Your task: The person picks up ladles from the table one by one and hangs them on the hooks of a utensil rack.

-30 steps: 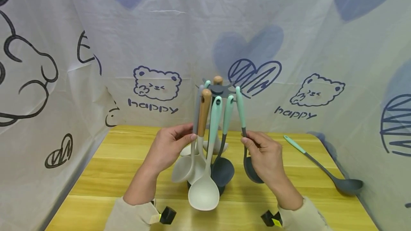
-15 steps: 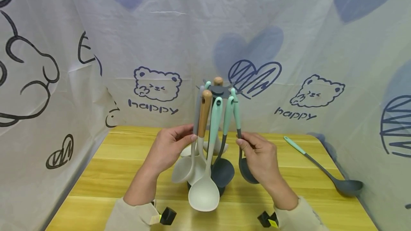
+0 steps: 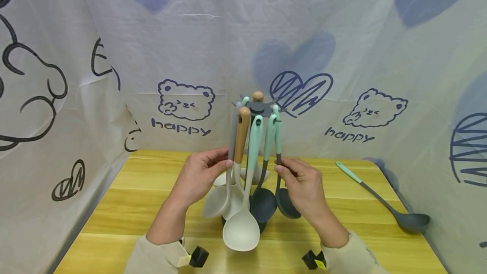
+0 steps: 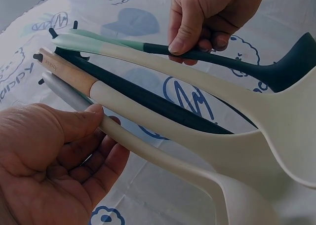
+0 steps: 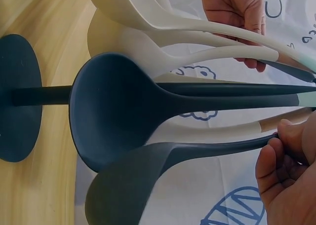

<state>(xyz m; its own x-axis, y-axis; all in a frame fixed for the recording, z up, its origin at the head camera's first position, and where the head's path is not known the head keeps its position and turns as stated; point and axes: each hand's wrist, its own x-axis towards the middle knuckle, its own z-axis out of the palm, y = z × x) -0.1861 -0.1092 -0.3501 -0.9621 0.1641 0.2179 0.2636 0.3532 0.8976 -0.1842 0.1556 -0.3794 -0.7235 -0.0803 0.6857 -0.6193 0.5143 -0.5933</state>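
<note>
A dark utensil rack (image 3: 260, 107) with a wooden knob stands mid-table, ladles hanging round it. Near its right side, my right hand (image 3: 304, 181) pinches the neck of a dark ladle (image 3: 288, 204) with a mint handle. That handle's top is right at the rack's hook. On the left, my left hand (image 3: 199, 174) pinches a cream ladle (image 3: 215, 201) with a grey handle, which hangs at the rack. Between the hands hang a wooden-handled cream utensil (image 3: 242, 132), a mint-handled cream ladle (image 3: 241, 229) and another dark ladle (image 3: 264, 205). More utensils behind are partly hidden.
Another dark ladle (image 3: 412, 220) with a mint handle lies on the right of the wooden table (image 3: 125, 206). The rack's round base (image 5: 19, 131) rests on the table. A printed cloth (image 3: 236, 54) hangs behind and at both sides.
My right hand has moved left with the dark ladle, bringing its handle top from beside the rack in to the hook and its bowl up to the neighbouring dark ladle. My left hand has stayed in place.
</note>
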